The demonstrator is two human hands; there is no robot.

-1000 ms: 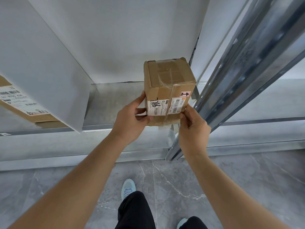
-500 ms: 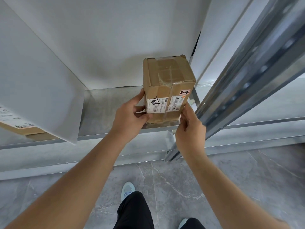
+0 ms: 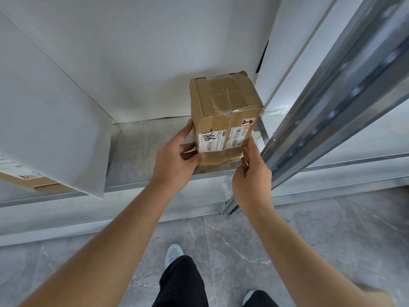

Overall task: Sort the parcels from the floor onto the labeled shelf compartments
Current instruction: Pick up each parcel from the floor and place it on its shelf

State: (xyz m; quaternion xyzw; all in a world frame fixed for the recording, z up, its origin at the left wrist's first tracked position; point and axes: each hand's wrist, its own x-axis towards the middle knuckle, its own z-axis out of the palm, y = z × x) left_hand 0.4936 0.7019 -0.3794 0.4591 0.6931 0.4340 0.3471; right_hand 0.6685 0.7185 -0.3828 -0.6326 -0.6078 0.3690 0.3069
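Head view, single frame. Cardboard parcel (image 3: pixel 223 120) stands upright on the metal shelf (image 3: pixel 141 151), held between both hands, near the shelf's front edge. Whether its base sits fully flat on the shelf cannot be told; the lower front edge looks level with the shelf lip.

Left hand (image 3: pixel 174 165): on the parcel's left side. Fingers reach up along the left face, thumb pressed across the lower front, just under the white shipping label (image 3: pixel 211 140). Grip closed on the parcel.

Right hand (image 3: pixel 251 173): at the parcel's lower right corner. Fingertips touch the right front edge; hand partly curled, contact light, fingers together rather than spread. Firmness of hold cannot be judged.

Parcel markings: brown tape over the top and down the front. Handwritten black marks on the white label, above the left thumb. Second barcode label (image 3: pixel 240 135) above the right fingertips, and above that a small tag reading "2-4" (image 3: pixel 247 122).

Surroundings relative to hands: white divider panel (image 3: pixel 51 134) well left of the left hand, with another cardboard box (image 3: pixel 26 180) partly showing beneath its lower edge. Metal upright (image 3: pixel 332 103) just right of the right hand. Grey marbled floor (image 3: pixel 309 240) below both forearms; light shoe (image 3: pixel 173 254) and dark trouser legs between them
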